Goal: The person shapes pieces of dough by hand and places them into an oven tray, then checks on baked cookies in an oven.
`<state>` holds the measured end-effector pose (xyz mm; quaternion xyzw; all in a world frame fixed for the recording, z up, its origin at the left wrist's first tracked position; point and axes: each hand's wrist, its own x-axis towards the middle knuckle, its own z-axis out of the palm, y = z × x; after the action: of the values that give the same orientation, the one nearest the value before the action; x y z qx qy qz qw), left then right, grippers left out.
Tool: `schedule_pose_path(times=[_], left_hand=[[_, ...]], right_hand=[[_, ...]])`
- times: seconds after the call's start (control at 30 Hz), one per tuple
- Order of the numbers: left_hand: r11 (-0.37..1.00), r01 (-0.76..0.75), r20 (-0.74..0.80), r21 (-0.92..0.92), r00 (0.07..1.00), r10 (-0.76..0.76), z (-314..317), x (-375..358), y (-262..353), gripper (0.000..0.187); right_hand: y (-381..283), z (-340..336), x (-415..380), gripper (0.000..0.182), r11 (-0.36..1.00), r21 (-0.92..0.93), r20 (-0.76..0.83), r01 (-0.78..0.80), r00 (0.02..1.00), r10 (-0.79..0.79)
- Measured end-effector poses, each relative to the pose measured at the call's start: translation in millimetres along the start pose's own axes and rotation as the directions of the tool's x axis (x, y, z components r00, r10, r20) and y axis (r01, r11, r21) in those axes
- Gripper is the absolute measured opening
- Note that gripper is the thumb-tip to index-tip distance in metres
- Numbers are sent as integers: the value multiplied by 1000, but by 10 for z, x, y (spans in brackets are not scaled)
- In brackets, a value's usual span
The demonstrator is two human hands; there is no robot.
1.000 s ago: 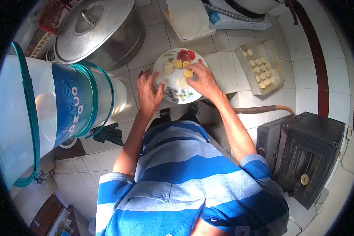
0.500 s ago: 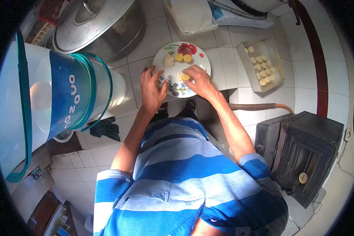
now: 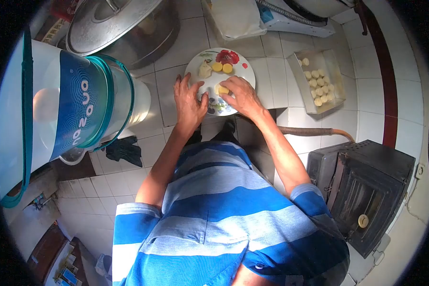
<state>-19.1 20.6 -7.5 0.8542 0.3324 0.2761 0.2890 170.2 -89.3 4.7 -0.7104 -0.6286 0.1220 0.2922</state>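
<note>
A white floral plate lies on the tiled counter in front of me. On it sit two yellow rounds of filling and a torn lump of pale dough. My right hand pinches another yellow round low over the plate's middle, with some pale dough beside it, partly hidden by the fingers. At the plate's left rim, my left hand is held with fingers apart and nothing in it.
A metal tray of several pale dough balls stands right. Far left are a big pot and a white-and-blue bucket. A black oven is lower right; a lined container stands at the back.
My left hand has shifted slightly up and right at the plate's edge. My right hand stays on the yellow round, its fingers slightly moved. The view has tilted a little.
</note>
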Motion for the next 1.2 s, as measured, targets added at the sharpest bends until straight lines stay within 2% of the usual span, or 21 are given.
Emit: schedule_pose_path(times=[0.2,0.27,0.3,0.37,0.4,0.43,0.5,0.7,1.0,1.2], left_hand=[[997,-18,-26,71,999,20,171,43,38,35],[996,-2,-27,90,1000,4,221,53,50,33],[994,10,-19,108,1000,-8,239,62,57,32],[992,22,-10,127,1000,-21,275,80,71,31],[992,23,-19,125,1000,-21,303,86,76,30],[992,25,-28,122,999,-21,328,92,80,28],[991,27,-31,128,999,-23,379,98,66,27],[991,30,-35,132,999,-26,469,94,9,24],[988,16,-41,151,999,-10,479,118,2,22],[984,20,-5,176,1000,-20,466,136,21,21]], right_hand=[[8,-81,64,35,1000,0,52,-2,999,2],[-23,-164,138,31,997,63,-121,37,992,-29],[16,-188,170,31,997,64,-117,42,993,-34],[154,-252,252,27,994,-96,-132,58,989,-70],[198,-242,290,19,997,-63,-100,43,994,-50],[243,-236,330,19,997,-63,-97,44,994,-50],[309,-214,400,16,987,-45,-39,154,987,-155],[371,-189,561,15,964,-52,119,262,960,-255],[448,-109,651,10,949,-52,196,310,935,-295],[389,-123,647,15,932,-51,184,359,921,-345]])
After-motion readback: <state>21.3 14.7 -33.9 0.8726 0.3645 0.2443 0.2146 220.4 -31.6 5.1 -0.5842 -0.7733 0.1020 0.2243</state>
